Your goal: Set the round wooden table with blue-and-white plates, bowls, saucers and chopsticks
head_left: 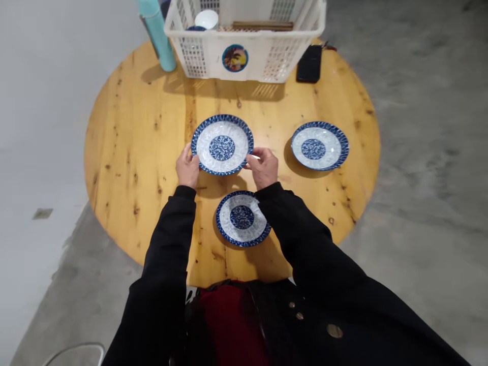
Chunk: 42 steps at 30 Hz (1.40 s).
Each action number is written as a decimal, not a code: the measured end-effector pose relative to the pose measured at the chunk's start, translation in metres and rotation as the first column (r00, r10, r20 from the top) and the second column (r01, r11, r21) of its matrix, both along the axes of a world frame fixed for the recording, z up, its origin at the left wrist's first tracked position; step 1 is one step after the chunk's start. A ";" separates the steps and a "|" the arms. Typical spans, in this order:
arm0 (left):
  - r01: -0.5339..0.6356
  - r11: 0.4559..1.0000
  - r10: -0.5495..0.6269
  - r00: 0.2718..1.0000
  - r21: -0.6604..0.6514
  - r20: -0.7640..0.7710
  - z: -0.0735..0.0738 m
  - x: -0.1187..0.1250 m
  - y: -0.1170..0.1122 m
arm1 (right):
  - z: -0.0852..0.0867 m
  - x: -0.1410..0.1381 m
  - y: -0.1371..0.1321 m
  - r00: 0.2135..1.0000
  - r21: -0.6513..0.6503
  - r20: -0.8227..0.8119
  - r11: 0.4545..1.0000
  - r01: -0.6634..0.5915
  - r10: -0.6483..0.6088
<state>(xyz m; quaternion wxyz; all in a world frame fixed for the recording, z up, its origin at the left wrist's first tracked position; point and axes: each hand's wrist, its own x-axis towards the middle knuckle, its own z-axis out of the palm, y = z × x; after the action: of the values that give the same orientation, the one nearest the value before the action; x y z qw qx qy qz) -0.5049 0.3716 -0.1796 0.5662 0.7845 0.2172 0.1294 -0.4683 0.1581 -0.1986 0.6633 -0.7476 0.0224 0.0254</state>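
Note:
Between my two hands is a blue-and-white plate (236, 133) with a dark blue patterned rim. My left hand (187, 166) grips its left edge, thumb on top of the rim. On the opposite edge my right hand (264, 166) pinches the rim the same way. A shadow falls on the wood below, so the plate seems slightly raised. A second plate (232, 235) of like pattern lies nearer my body, its right side partly covered by my right sleeve. To the right sits a third, deeper-looking plate (324, 156).
The round wooden table (125, 152) carries a white plastic basket (263, 56) at its far side, with a white bowl (207, 19) and chopsticks (263, 25) inside. A turquoise bottle (159, 38) stands left of the basket; a black phone (309, 64) lies to its right.

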 end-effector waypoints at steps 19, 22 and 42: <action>-0.125 0.989 0.109 0.978 -0.080 -0.175 0.012 -0.282 0.017 | 0.019 -0.250 0.008 0.936 0.031 -0.239 0.965 -0.261 0.260; -0.100 0.990 0.079 0.979 -0.103 -0.188 0.015 -0.320 0.037 | 0.016 -0.289 0.029 0.928 0.068 -0.261 0.964 -0.257 0.266; -0.110 0.983 0.090 0.987 -0.147 -0.134 0.022 -0.458 0.170 | 0.012 -0.425 0.168 0.924 0.148 -0.315 0.973 -0.177 0.216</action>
<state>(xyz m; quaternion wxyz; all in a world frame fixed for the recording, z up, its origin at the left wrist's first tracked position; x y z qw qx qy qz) -0.9631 0.5412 -0.1572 0.6028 0.7333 0.3014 0.0904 -0.8937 0.3264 -0.1864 0.6867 -0.6914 0.0559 0.2174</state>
